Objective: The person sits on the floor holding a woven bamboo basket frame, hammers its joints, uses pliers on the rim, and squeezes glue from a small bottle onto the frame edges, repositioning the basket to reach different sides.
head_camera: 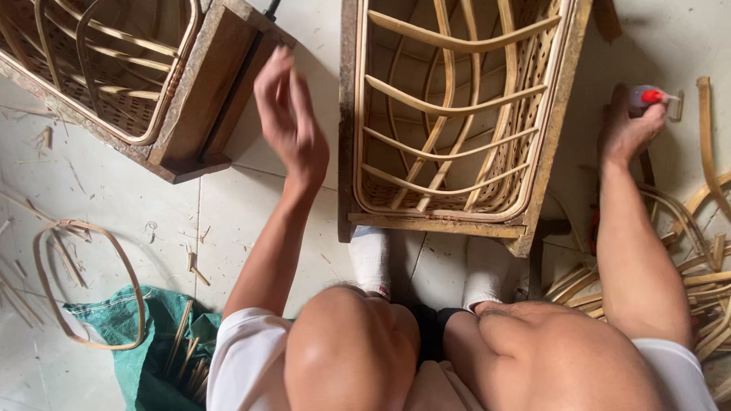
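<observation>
My left hand (289, 114) hangs raised above the floor between two wooden frames, fingers loosely apart, holding nothing. My right hand (626, 125) reaches out to the right and grips a small bottle with a red cap (647, 97). Straight ahead stands a wooden frame (544, 175) with a woven rattan basket (449, 114) of curved cane ribs fitted inside it. My knees and white socks (373, 259) show at the bottom, just in front of that frame.
A second wooden frame with a rattan basket (114, 68) lies at the upper left. A bent cane loop (84, 281) and a green sack (152, 342) holding cane pieces sit at the lower left. Loose curved cane strips (704, 259) pile up on the right. Cane scraps litter the pale tile floor.
</observation>
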`<action>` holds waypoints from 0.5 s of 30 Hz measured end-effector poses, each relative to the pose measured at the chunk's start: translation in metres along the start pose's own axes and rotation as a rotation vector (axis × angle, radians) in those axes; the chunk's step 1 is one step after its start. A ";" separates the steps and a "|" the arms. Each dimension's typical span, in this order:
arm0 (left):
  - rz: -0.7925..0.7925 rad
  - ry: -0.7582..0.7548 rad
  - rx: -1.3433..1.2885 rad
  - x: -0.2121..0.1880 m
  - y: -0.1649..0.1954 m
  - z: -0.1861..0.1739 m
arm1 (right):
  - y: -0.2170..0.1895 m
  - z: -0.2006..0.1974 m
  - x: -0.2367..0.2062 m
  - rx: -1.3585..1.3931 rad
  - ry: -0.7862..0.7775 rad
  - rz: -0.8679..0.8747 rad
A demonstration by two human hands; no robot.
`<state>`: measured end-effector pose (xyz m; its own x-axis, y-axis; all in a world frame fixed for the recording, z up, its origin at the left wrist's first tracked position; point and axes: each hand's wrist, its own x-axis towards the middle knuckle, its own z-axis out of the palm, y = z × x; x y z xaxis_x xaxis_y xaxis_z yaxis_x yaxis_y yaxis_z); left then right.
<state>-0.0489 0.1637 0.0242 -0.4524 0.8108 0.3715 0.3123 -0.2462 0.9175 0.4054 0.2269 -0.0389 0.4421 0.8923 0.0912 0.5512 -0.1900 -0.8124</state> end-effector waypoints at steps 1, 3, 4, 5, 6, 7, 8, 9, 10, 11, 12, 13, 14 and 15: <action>0.003 0.038 -0.066 0.019 -0.010 0.016 | -0.002 -0.006 0.002 0.046 -0.035 -0.023; -0.061 0.024 0.031 0.053 -0.025 0.049 | -0.011 -0.023 0.012 0.150 -0.128 -0.081; -0.038 -0.037 0.123 0.070 -0.031 0.067 | -0.021 -0.033 0.017 0.153 -0.188 -0.159; -0.015 -0.101 0.212 0.083 -0.034 0.083 | -0.034 -0.041 0.023 0.125 -0.241 -0.250; -0.296 -0.313 0.369 0.092 -0.034 0.097 | -0.051 -0.049 0.028 0.102 -0.292 -0.342; -0.572 -0.536 0.523 0.100 -0.033 0.110 | -0.069 -0.053 0.034 0.014 -0.321 -0.449; -0.587 -0.527 0.534 0.101 -0.035 0.119 | -0.088 -0.052 0.038 -0.108 -0.347 -0.565; -0.598 -0.515 0.547 0.103 -0.036 0.126 | -0.109 -0.049 0.042 -0.222 -0.361 -0.686; -0.609 -0.501 0.560 0.103 -0.036 0.131 | -0.129 -0.041 0.046 -0.372 -0.368 -0.816; -0.515 -0.422 0.559 0.102 -0.036 0.133 | -0.146 -0.030 0.045 -0.524 -0.372 -0.941; -0.424 -0.347 0.559 0.099 -0.036 0.134 | -0.161 -0.017 0.044 -0.496 -0.434 -0.923; -0.329 -0.269 0.558 0.097 -0.036 0.134 | -0.176 -0.002 0.047 -0.468 -0.492 -0.908; -0.330 -0.267 0.541 0.096 -0.036 0.134 | -0.188 0.012 0.052 -0.440 -0.548 -0.897; -0.334 -0.265 0.523 0.094 -0.035 0.134 | -0.198 0.025 0.057 -0.452 -0.528 -0.980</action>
<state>0.0097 0.3193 0.0078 -0.3954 0.9181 -0.0290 0.5851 0.2761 0.7625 0.3038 0.3253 0.1127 -0.5906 0.7753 0.2240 0.7361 0.6313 -0.2442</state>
